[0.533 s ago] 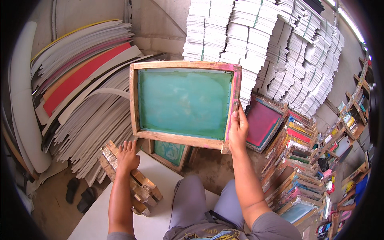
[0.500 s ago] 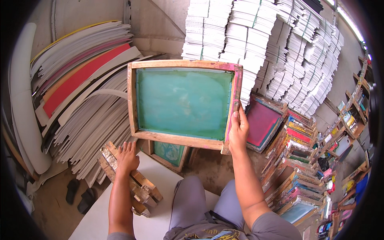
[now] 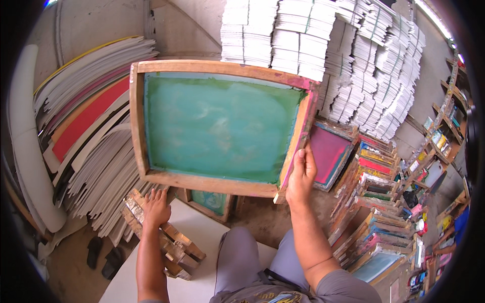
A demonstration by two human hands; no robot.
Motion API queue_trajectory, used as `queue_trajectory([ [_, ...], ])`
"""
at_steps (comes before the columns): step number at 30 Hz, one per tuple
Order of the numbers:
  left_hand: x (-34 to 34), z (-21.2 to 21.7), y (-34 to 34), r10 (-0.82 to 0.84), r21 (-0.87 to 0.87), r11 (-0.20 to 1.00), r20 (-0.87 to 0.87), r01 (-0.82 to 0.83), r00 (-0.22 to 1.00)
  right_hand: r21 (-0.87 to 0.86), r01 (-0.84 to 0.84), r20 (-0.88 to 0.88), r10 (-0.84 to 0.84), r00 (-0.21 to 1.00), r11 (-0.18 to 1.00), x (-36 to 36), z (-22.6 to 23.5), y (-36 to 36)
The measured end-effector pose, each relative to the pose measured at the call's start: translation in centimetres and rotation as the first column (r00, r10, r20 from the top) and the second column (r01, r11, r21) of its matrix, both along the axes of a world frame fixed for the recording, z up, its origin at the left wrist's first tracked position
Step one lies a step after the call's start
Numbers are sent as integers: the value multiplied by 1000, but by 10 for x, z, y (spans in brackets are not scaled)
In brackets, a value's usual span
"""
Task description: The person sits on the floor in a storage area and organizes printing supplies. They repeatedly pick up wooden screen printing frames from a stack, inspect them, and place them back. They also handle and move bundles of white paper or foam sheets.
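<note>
Some lettering marks the shirt — right hand grips green screen.

Grey T-shirt, short sleeves; yellowish lettering and coloured print on front, partly cut off by lower picture edge. Lighter, bluish-grey trousers, thin dark line along left outer side. Dark strap at waist. Forearms bare.
</note>
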State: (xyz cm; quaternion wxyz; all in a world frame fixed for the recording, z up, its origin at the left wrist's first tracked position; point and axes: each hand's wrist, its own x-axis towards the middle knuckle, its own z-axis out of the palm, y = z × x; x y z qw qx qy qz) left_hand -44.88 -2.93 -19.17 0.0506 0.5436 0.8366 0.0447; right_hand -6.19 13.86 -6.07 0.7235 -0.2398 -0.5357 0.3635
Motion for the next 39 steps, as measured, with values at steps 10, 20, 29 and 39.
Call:
queue_trajectory([
  [10,2,1,-1,-35,15,999,-18,35,999,235,63,564,-189,804,970,-71,-11,-6],
  [20,1,-4,3,-48,6,999,-50,48,998,76,-69,985,-64,160,995,-192,-118,8],
  [29,5,7,0,-66,27,997,13,66,998,4,-71,1000,-5,-17,997,-233,-175,36],
  [39,-2,7,-3,-62,163,986,192,30,979,202,-124,963,-173,209,972,-227,-143,-10],
])
